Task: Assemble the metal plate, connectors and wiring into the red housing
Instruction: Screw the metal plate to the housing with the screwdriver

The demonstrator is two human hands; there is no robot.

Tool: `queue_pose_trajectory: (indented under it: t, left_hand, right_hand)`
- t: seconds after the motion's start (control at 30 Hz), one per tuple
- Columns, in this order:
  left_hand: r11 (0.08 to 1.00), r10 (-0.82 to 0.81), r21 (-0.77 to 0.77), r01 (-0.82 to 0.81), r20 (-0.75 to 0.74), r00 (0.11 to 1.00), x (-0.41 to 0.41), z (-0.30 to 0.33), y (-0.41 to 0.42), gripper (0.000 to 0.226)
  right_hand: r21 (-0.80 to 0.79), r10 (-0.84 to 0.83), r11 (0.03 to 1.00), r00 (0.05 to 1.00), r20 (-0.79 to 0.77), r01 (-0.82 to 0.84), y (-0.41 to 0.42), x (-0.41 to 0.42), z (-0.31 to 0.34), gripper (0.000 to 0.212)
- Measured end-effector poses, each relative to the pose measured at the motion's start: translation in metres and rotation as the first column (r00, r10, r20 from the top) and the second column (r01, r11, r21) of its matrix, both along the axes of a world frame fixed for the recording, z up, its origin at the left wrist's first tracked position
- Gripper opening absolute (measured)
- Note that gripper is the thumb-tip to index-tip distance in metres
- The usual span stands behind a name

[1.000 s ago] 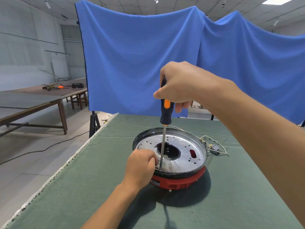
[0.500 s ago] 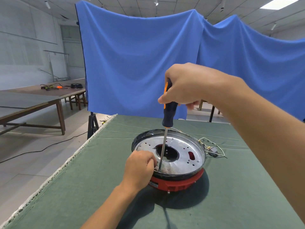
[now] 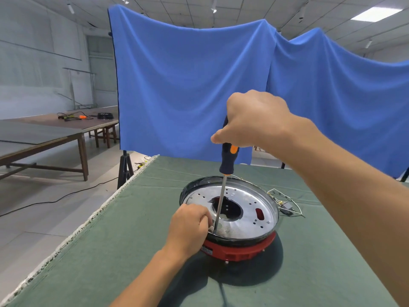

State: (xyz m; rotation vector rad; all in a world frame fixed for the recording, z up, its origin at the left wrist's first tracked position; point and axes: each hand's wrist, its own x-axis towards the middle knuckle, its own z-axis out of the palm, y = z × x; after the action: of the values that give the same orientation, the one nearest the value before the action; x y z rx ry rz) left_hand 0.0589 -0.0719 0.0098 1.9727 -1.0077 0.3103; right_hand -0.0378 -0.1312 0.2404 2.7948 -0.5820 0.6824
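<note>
**Plate seated, screw going in at the near rim**

My right hand [image 3: 252,120] is wrapped around the top of the screwdriver [image 3: 228,160], holding it almost upright, with its long shaft running down to the near-left edge of the metal plate [image 3: 247,209]. My left hand [image 3: 188,227] is curled at that same spot on the plate, fingers bunched around the base of the shaft. I judge it is steadying the tip or a small screw, but whatever sits between the fingers is hidden, so I cannot say for sure.

The metal plate already lies inside the red housing [image 3: 239,249], level within the dark rim, its central opening just beyond the shaft and a red oval slot on the plate's right side. So the plate-seating part looks done, and I take this to be the fastening step at one near-left hole. Several other small holes around the plate show no screw heads that I can make out.

The wiring [image 3: 285,204], with its small connectors, lies in a loose bundle on the green cloth [image 3: 110,251] just outside the plate's far-right rim, not routed into the housing. That, I judge, is the larger share of work left: finishing the fasteners, then bringing connectors and wires in.
</note>
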Motion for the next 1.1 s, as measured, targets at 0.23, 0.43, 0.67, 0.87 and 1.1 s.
queue_pose_trajectory:
  t: [0.23,0.43,0.67,0.87,1.1]
  left_hand:
    - [1.000,-0.012,0.002,0.012,0.003,1.000,0.002,0.000,0.000,0.039]
    - [1.000,-0.015,0.007,0.015,0.004,1.000,0.002,-0.001,0.000,0.039]
    - [0.987,-0.143,-0.066,0.143,0.006,0.990,-0.003,-0.002,0.000,0.045]
    - [0.985,-0.143,0.112,0.131,0.113,0.983,-0.004,-0.003,-0.003,0.030]
    - [0.996,-0.073,0.051,0.070,0.063,0.995,-0.007,0.001,-0.007,0.041]
  right_hand:
    - [0.064,0.050,0.997,0.997,-0.057,-0.046,-0.001,0.005,-0.007,0.038]
    - [0.144,0.116,0.981,0.989,0.096,-0.129,-0.011,0.005,-0.013,0.029]
    - [0.435,0.130,0.837,0.894,0.429,-0.330,-0.016,0.023,-0.055,0.043]
    - [0.376,0.146,0.813,0.780,0.609,-0.445,-0.025,0.032,-0.070,0.029]
    - [0.405,0.152,0.750,0.732,0.664,-0.523,-0.030,0.038,-0.061,0.025]
